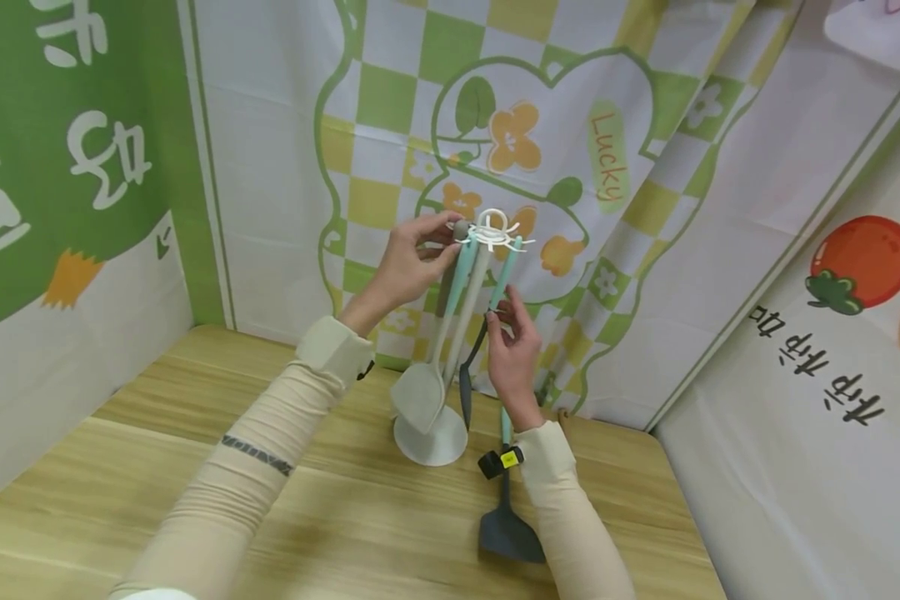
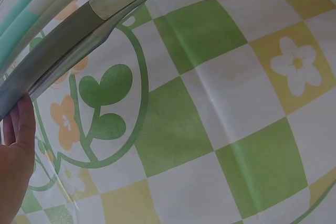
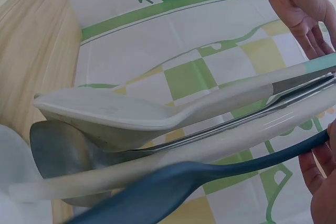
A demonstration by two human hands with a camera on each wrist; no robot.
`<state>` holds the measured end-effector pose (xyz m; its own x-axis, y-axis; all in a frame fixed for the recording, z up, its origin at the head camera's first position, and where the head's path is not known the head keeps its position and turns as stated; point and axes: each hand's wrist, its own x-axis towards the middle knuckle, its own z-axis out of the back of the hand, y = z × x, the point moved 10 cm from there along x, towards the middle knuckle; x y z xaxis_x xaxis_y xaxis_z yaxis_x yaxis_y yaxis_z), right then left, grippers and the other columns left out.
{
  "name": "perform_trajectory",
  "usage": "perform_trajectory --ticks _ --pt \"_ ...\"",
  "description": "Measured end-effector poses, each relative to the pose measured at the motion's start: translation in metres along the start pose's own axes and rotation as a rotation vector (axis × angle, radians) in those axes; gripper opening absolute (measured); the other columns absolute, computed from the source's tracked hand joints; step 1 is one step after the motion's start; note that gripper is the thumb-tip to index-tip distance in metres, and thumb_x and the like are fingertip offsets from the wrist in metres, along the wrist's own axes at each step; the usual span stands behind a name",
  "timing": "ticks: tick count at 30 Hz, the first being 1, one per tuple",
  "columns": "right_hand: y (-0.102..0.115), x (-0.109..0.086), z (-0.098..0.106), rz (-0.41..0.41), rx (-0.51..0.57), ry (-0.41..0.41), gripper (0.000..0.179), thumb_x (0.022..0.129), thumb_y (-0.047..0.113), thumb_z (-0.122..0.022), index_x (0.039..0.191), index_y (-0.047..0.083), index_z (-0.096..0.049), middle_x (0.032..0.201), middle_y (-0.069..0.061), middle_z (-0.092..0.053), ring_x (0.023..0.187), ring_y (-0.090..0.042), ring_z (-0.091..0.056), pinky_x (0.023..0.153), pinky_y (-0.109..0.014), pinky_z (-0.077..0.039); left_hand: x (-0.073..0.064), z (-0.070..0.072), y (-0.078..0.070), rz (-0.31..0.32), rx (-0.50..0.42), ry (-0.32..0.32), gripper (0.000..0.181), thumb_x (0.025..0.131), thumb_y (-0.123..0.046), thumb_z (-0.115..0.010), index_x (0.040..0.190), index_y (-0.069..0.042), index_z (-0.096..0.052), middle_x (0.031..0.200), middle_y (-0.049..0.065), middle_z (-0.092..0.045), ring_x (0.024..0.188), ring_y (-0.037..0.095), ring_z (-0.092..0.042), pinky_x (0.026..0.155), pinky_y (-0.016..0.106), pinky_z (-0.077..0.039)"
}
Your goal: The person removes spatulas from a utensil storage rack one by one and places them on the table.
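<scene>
A white utensil stand (image 1: 429, 446) carries several hanging kitchen tools beneath its ring of hooks (image 1: 495, 233). At the top left, my left hand (image 1: 412, 265) pinches the rounded end of a grey handle (image 2: 50, 53). My right hand (image 1: 514, 354) holds a dark spatula (image 1: 465, 390) near where its teal handle (image 1: 506, 275) joins the dark neck; the handle's top is at the hooks. A cream turner (image 1: 418, 398) hangs at the front left. Behind it in the right wrist view shows a metal utensil head (image 3: 60, 150), beside the white pole (image 3: 231, 142).
A second dark turner (image 1: 512, 533) lies on the wooden table (image 1: 330, 517), partly behind my right wrist. A checked curtain (image 1: 390, 100) hangs close behind the stand. Printed cloth walls (image 1: 262, 167) close in both sides.
</scene>
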<state>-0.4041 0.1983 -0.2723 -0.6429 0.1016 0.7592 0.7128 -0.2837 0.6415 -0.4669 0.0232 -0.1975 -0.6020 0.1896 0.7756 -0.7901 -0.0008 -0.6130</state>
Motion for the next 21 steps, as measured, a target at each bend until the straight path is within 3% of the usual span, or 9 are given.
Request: perform_trajectory --ticks 5,11,14,18,21 --pt "0.003 0.0 -0.004 0.032 0.032 0.036 0.05 0.099 -0.011 -0.054 0.147 -0.014 -0.041 0.116 -0.037 -0.065 0.103 -0.053 -0.061 0.08 -0.02 -0.057 0.001 -0.001 0.003 0.007 -0.001 0.004 0.036 0.096 0.002 -0.065 0.133 0.003 -0.063 0.116 0.021 -0.067 0.1 0.029 -0.069 0.088 0.04 -0.062" --pt "0.002 -0.001 -0.005 0.015 0.057 0.034 0.05 0.099 -0.012 -0.052 0.147 -0.016 -0.038 0.11 -0.04 -0.062 0.104 -0.056 -0.059 0.08 -0.016 -0.055 0.0 0.0 0.005 0.018 0.006 0.012 0.038 0.096 0.003 -0.065 0.134 0.004 -0.063 0.114 0.022 -0.067 0.099 0.032 -0.07 0.089 0.038 -0.062" --pt "-0.001 0.0 -0.005 -0.001 0.076 0.037 0.05 0.099 -0.012 -0.051 0.147 -0.017 -0.037 0.109 -0.042 -0.061 0.104 -0.057 -0.058 0.081 -0.021 -0.059 -0.001 0.0 0.005 0.022 0.012 0.017 0.039 0.096 0.002 -0.065 0.135 0.003 -0.062 0.114 0.022 -0.068 0.1 0.033 -0.07 0.089 0.038 -0.062" --pt "-0.016 0.001 -0.005 0.011 0.088 0.044 0.052 0.101 -0.006 -0.053 0.15 -0.013 -0.036 0.11 -0.039 -0.061 0.101 -0.054 -0.06 0.08 -0.046 -0.063 0.0 -0.001 0.004 0.022 0.012 0.018 0.039 0.096 0.002 -0.065 0.135 0.003 -0.062 0.112 0.022 -0.067 0.1 0.034 -0.07 0.088 0.04 -0.062" --pt "-0.028 0.001 -0.005 0.033 0.075 0.057 0.054 0.103 0.0 -0.054 0.154 -0.004 -0.036 0.112 -0.036 -0.062 0.097 -0.048 -0.063 0.079 -0.05 -0.062 0.0 -0.001 0.004 0.022 0.01 0.015 0.038 0.096 0.002 -0.064 0.134 0.003 -0.062 0.111 0.023 -0.067 0.099 0.034 -0.07 0.088 0.041 -0.062"
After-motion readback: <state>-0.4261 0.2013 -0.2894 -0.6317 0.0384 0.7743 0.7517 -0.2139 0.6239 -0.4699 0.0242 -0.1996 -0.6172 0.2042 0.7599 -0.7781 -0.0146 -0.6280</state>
